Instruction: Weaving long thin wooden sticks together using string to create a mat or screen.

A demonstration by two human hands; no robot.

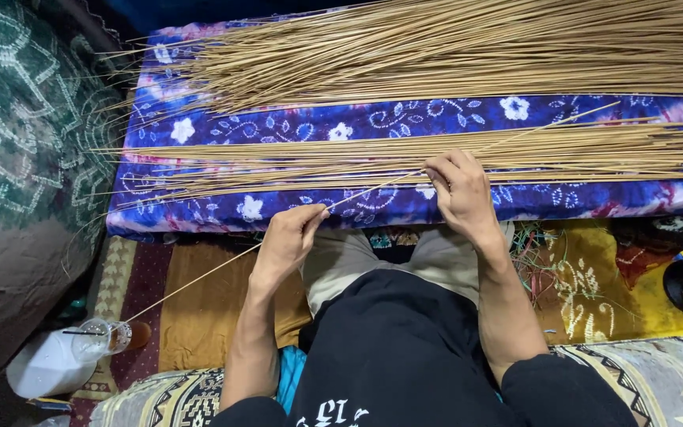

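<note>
Both hands, left hand [290, 237] and right hand [458, 190], are pinching one long thin tan reed stick [373, 187], fingers closed, beside the reed bundle [405, 154] on blue floral cloth [405, 119].

left hand [290, 237]: fingers pinched, forearm raised | right hand [458, 190]: fingers curled, pinching

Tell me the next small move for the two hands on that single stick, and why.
Probably draw the thin stick clear toward the lap: the left hand and right hand both pinch it, and its far end lies across the nearer bundle of sticks on the blue cloth.
</note>
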